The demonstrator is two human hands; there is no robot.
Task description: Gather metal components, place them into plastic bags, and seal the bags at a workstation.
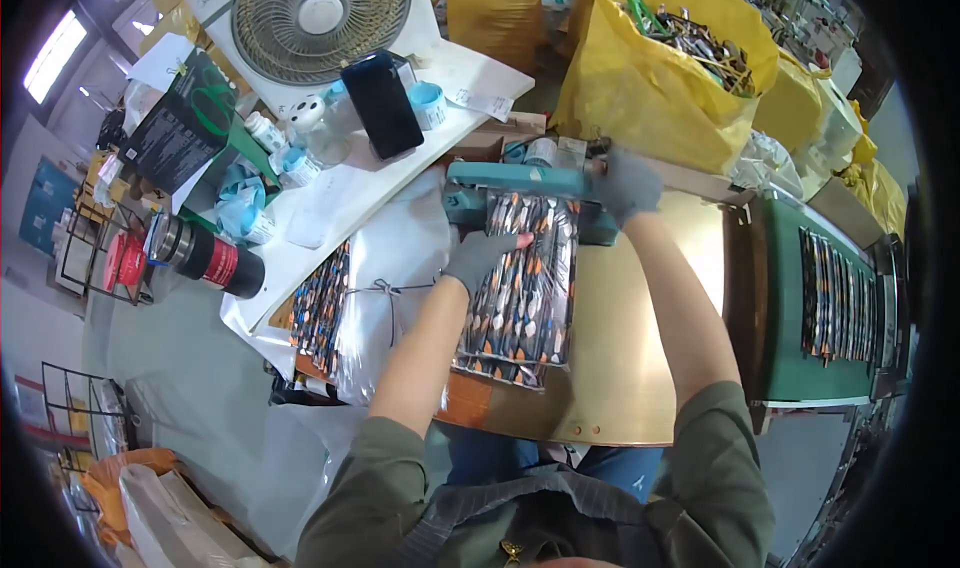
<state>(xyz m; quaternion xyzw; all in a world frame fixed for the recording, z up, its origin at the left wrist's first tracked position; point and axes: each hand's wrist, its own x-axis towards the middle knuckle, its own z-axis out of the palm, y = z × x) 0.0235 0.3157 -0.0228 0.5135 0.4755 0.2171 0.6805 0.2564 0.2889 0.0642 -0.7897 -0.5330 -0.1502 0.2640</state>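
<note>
A teal bag sealer [520, 178] lies across the far side of the bench, its long arm over the top end of a clear plastic bag [525, 308]. Inside the bag are rows of slim dark pieces with orange, white and blue patterns; their kind is hard to make out. My left hand [480, 260], in a grey glove with a bare fingertip, grips the bag's left side near the sealer; some fingers are hidden. My right hand [630, 185], gloved too and slightly blurred, is closed at the right end of the sealer's arm.
Left stands a white table [330, 203] with a fan [320, 13], a phone [382, 105] and a dark flask [205, 256]. More patterned pieces [320, 303] lie beside clear plastic sheets [395, 238]. A yellow sack [660, 68] rises behind; a green tray [820, 298] is right.
</note>
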